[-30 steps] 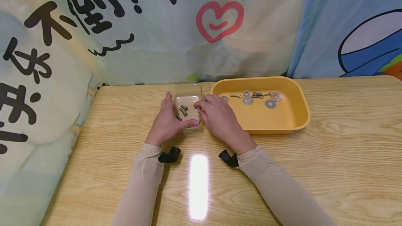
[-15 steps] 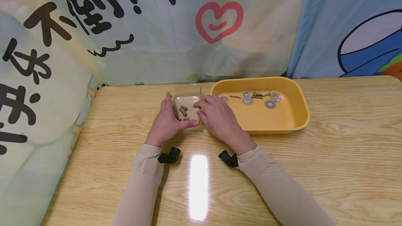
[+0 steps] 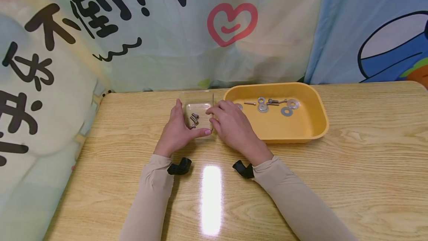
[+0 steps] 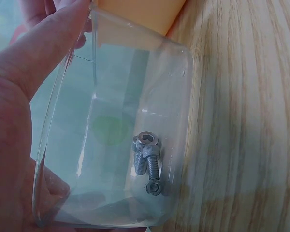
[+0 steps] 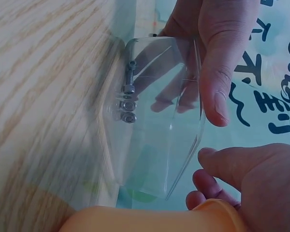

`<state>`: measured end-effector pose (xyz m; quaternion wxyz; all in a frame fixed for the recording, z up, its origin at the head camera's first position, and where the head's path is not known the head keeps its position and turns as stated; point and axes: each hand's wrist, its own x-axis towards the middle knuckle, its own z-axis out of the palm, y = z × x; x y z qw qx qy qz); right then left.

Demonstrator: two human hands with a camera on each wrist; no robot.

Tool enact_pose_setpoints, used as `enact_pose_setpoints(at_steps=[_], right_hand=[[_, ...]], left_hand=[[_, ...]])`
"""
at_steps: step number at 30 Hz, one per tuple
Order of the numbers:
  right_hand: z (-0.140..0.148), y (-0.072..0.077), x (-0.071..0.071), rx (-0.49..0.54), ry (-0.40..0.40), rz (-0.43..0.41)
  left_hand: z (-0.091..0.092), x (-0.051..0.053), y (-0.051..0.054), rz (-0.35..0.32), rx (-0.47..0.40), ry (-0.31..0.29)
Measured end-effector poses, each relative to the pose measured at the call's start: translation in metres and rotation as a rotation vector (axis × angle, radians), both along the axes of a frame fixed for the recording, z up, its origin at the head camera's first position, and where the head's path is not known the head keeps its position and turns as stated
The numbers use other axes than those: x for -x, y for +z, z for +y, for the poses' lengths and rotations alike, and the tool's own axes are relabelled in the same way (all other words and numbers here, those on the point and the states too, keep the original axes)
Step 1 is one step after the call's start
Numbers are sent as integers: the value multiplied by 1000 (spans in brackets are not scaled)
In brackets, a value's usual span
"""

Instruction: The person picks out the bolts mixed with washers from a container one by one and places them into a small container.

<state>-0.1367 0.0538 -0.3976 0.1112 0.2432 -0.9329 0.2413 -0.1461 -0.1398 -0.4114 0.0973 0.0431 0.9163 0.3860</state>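
Note:
In the head view my left hand (image 3: 175,135) grips a clear plastic box (image 3: 202,110) on the table, its thumb along the near wall and its fingers along the left wall. Several socket-head screws (image 3: 194,118) lie inside the box, toward its left. The left wrist view shows these screws (image 4: 152,162) bunched together, with hex sockets and threaded shanks. Over the box's right rim my right hand (image 3: 234,125) is bent, with its thumb and fingertips apart. Nothing shows between them in the right wrist view, where the right hand (image 5: 266,179) is beside the box (image 5: 159,145).
A yellow tray (image 3: 287,131) stands just right of the box, holding several washers (image 3: 286,111) and screws (image 3: 250,103). The right hand covers part of its left end. A printed cloth (image 3: 267,58) hangs behind the wooden table (image 3: 367,151).
A second ago my right hand pinched a screw at the box's right side. It has let go, and the screw has slid left along the near wall to the others. My left hand has stayed put.

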Motion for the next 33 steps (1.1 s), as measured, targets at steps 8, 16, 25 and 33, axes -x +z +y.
enact_pose_setpoints(at_steps=[8,16,25,33], right_hand=[[2,2,0,20,-2,7],[7,5,0,36,-17,-12],[15,8,2,28,-40,-22],[21,8,4,22,-50,-23]], left_hand=[[-1,0,0,1,-3,-4],[-1,-1,0,-1,-6,-5],[-2,-2,0,4,-10,-2],[-1,-2,0,13,-9,-3]])
